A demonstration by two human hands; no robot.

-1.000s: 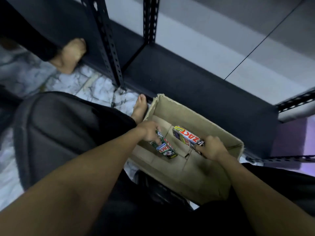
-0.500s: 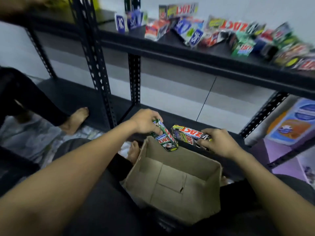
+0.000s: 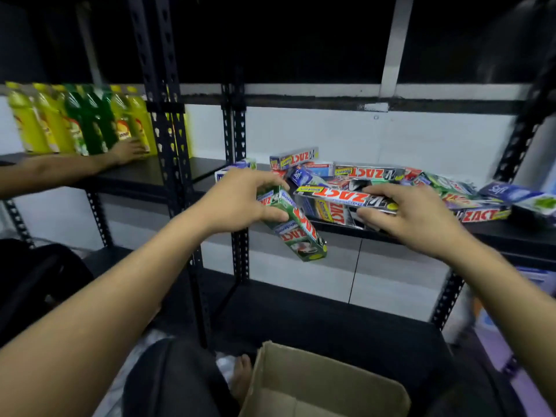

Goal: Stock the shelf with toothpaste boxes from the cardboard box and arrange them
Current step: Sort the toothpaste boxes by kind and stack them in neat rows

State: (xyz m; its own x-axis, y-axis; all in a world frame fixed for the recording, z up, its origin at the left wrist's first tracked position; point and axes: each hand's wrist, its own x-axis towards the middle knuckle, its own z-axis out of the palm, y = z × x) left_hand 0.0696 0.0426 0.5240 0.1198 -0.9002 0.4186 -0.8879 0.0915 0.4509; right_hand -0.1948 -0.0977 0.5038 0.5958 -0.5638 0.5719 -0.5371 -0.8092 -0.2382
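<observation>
The left hand (image 3: pixel 240 203) clamps its fingers (image 3: pixel 267 182) on a green Zact box (image 3: pixel 296 233), the right hand (image 3: pixel 412 218) on a black Zact box (image 3: pixel 346 198), both held at the shelf (image 3: pixel 511 233) edge, apparently to join the jumbled pile (image 3: pixel 370 171).

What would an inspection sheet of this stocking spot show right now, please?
Surface: black shelf, carrying a loose pile of toothpaste boxes lying at mixed angles.
Job's things: green toothpaste box tilted, its lower end hanging in front of the shelf edge; black toothpaste box held roughly level at the front of the pile; cardboard box open below, partly in view.
Clutter: nothing seen.
Hands: left hand grips the green toothpaste box; right hand grips the black toothpaste box.
Cables: nothing seen.
Surroundings: yellow and green bottles on the neighbouring shelf to the left, another person's hand touching them.
</observation>
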